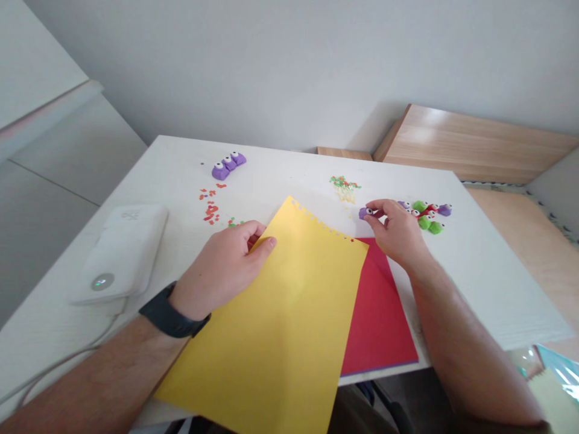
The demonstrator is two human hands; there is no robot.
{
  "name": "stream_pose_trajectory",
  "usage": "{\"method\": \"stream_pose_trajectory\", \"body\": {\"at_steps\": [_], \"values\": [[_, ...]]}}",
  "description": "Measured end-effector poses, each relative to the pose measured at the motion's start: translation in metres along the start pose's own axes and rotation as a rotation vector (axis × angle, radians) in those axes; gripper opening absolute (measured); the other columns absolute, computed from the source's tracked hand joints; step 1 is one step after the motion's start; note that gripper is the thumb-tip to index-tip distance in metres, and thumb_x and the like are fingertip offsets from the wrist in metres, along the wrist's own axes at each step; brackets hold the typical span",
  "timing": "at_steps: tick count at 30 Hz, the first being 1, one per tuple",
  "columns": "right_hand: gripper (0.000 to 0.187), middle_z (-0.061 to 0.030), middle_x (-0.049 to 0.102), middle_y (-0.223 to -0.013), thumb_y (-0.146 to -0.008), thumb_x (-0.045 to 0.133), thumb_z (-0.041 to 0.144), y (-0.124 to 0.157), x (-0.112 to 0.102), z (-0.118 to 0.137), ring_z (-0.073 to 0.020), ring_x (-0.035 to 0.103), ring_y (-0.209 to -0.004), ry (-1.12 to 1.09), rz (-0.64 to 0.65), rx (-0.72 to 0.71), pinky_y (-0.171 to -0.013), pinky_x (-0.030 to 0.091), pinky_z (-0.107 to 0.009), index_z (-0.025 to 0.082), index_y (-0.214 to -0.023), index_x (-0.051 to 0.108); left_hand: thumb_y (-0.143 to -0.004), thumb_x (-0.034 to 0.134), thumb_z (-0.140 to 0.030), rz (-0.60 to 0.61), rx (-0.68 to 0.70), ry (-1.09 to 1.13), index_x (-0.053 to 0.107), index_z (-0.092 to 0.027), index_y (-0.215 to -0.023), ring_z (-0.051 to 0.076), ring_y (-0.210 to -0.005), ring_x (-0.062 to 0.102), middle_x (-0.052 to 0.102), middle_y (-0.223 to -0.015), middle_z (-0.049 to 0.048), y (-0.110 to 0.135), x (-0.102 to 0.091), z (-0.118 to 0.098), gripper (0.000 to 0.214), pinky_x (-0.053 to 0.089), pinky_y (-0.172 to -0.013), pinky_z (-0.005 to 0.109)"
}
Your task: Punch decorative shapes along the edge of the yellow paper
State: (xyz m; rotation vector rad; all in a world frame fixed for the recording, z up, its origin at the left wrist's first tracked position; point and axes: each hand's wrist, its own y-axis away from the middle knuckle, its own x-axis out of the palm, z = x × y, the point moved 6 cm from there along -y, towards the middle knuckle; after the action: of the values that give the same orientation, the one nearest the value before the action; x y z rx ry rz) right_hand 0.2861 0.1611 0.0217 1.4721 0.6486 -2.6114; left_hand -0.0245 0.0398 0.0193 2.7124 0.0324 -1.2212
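Note:
My left hand (230,262), a dark band on its wrist, pinches the left edge of a yellow sheet of paper (289,301) between thumb and fingers. Small notches and a star-shaped hole run along the sheet's far edge. Between the thumb and fingertips of my right hand (395,232) is a small purple craft punch (364,213) with a white, dark-centred button. It is apart from the yellow sheet. Beneath the yellow sheet lies red paper (384,313), partly covered. Just beyond my right hand stands a group of green, red and purple craft punches (427,218).
Three purple punches (228,165) stand in a row at the back left. Red paper bits (210,212) and green and yellow bits (346,188) lie scattered. A white device (124,250) with a cable occupies the left side. Wooden boards (470,141) lie behind the table.

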Motion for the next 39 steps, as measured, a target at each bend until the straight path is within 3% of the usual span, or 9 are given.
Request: {"method": "stream_pose_trajectory", "body": {"at_steps": [8,19,23,27,30,34,37,39], "values": [[0.022,-0.0107,0.074,-0.111,-0.093,0.062,0.022,0.000,0.007,0.001,-0.0259,0.070,-0.094,0.015,0.106,-0.074,-0.083,0.054,-0.040,0.022,-0.114,0.071,-0.096,0.056,-0.046,-0.029,-0.014,0.013,0.063,-0.024,-0.087,0.019,-0.068,0.064,0.070,-0.074,-0.0034,-0.002,-0.003,-0.001,0.025,0.038,-0.063,0.031],[0.021,-0.0192,0.073,-0.108,-0.092,0.059,0.023,0.000,0.000,-0.015,-0.0382,0.063,-0.105,0.361,-0.014,-0.075,-0.097,0.047,-0.055,0.016,-0.108,0.071,-0.098,0.057,-0.046,-0.083,-0.012,0.089,0.065,-0.025,-0.088,0.019,-0.070,0.068,0.074,-0.076,-0.0046,-0.001,-0.009,-0.004,0.024,0.042,-0.063,0.030],[0.026,-0.0170,0.072,-0.116,-0.097,0.061,0.034,0.001,-0.008,-0.004,-0.0328,0.065,-0.103,0.157,-0.117,-0.062,-0.096,0.049,-0.050,0.017,-0.113,0.072,-0.099,0.058,-0.048,-0.101,-0.005,0.129,0.065,-0.025,-0.090,0.019,-0.069,0.068,0.075,-0.076,-0.0046,-0.001,-0.010,-0.004,0.025,0.043,-0.063,0.029],[0.034,-0.0071,0.076,-0.100,-0.098,0.062,0.052,0.005,0.004,0.012,-0.0214,0.065,-0.082,-0.213,0.096,-0.006,-0.077,0.051,-0.037,0.023,-0.110,0.075,-0.099,0.057,-0.049,-0.098,0.001,0.169,0.065,-0.025,-0.091,0.019,-0.070,0.068,0.075,-0.079,-0.0037,0.000,-0.009,-0.004,0.027,0.043,-0.062,0.029],[0.028,-0.0030,0.076,-0.089,-0.095,0.066,0.050,0.009,0.013,0.017,-0.0185,0.061,-0.074,-0.214,0.217,0.011,-0.072,0.047,-0.034,0.024,-0.096,0.076,-0.098,0.056,-0.049,-0.096,0.000,0.186,0.065,-0.025,-0.091,0.019,-0.070,0.066,0.075,-0.080,-0.0029,0.000,-0.008,-0.003,0.027,0.042,-0.061,0.029],[0.024,-0.0014,0.074,-0.083,-0.096,0.065,0.046,0.009,0.017,0.013,-0.0180,0.060,-0.071,-0.176,0.250,0.000,-0.068,0.045,-0.034,0.024,-0.090,0.074,-0.099,0.055,-0.049,-0.096,0.024,0.200,0.064,-0.025,-0.093,0.020,-0.071,0.065,0.074,-0.080,-0.0021,-0.001,-0.006,-0.001,0.027,0.041,-0.062,0.030],[0.021,-0.0039,0.076,-0.091,-0.097,0.063,0.042,0.005,0.012,0.006,-0.0211,0.065,-0.079,-0.119,0.150,-0.053,-0.072,0.049,-0.035,0.024,-0.095,0.073,-0.099,0.054,-0.047,-0.102,0.041,0.173,0.063,-0.024,-0.090,0.020,-0.070,0.064,0.072,-0.080,-0.0016,-0.001,-0.005,0.000,0.026,0.041,-0.063,0.031],[0.017,-0.0078,0.076,-0.102,-0.097,0.062,0.035,0.002,0.005,0.002,-0.0261,0.068,-0.096,-0.025,-0.003,-0.147,-0.086,0.052,-0.040,0.023,-0.099,0.073,-0.098,0.054,-0.044,-0.098,0.050,0.163,0.062,-0.023,-0.089,0.020,-0.073,0.064,0.072,-0.082,-0.0009,-0.001,-0.005,0.000,0.024,0.041,-0.064,0.031]]}}
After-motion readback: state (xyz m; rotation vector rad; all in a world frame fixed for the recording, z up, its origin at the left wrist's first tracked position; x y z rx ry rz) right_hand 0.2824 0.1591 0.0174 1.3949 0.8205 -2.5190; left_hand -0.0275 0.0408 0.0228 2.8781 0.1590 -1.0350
